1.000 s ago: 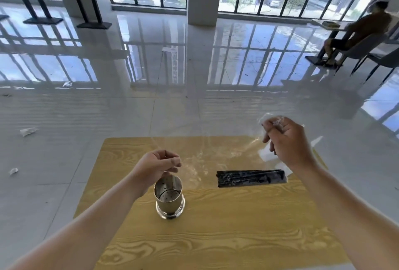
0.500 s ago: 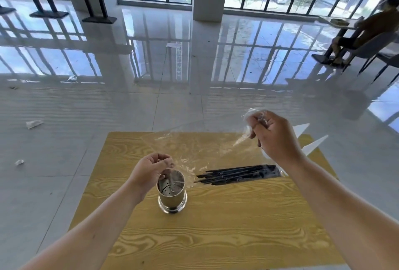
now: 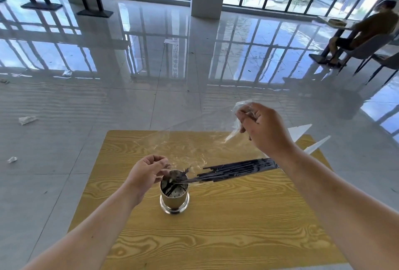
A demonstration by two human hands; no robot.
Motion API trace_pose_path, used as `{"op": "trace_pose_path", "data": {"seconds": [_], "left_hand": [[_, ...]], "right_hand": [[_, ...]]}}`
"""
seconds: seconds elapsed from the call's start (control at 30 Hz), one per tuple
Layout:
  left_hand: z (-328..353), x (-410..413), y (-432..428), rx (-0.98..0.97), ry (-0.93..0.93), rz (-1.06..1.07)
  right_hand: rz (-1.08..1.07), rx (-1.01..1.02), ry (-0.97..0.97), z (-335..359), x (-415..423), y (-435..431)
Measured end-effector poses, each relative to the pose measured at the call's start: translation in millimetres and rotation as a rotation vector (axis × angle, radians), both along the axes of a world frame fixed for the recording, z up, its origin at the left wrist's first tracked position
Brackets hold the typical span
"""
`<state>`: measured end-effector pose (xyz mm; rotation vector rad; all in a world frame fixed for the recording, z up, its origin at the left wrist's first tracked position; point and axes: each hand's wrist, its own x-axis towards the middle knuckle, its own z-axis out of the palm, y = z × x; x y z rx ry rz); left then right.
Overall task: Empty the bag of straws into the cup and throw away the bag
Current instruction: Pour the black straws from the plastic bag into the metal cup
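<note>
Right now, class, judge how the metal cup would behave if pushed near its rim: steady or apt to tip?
The cup is tall and narrow, so a shove near the rim could probably tip it. Its flared base likely steadies it somewhat. Perforated, thin-looking metal suggests it is light.

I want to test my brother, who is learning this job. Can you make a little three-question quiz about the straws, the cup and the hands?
1. True or false: all the black straws stand upright inside the metal cup.
2. Which hand grips the raised end of the clear bag? A) left B) right C) neither
3. Fill in: the cup stands on a wooden ____.

Key
1. False. Most lie slanted in the bag, and only their leading ends reach the cup's mouth.
2. B, the right hand. The left hand pinches the low end by the cup's rim.
3. table
</note>
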<state>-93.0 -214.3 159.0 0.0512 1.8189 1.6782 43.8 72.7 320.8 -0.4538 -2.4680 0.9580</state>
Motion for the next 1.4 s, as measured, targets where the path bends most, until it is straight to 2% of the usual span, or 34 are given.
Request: {"op": "trace_pose_path", "data": {"seconds": [1.4], "left_hand": [[-38, 2, -34, -0.104, -0.118, 0.047]], "right_hand": [[0.194, 0.409, -0.173, 40, -75, -88]]}}
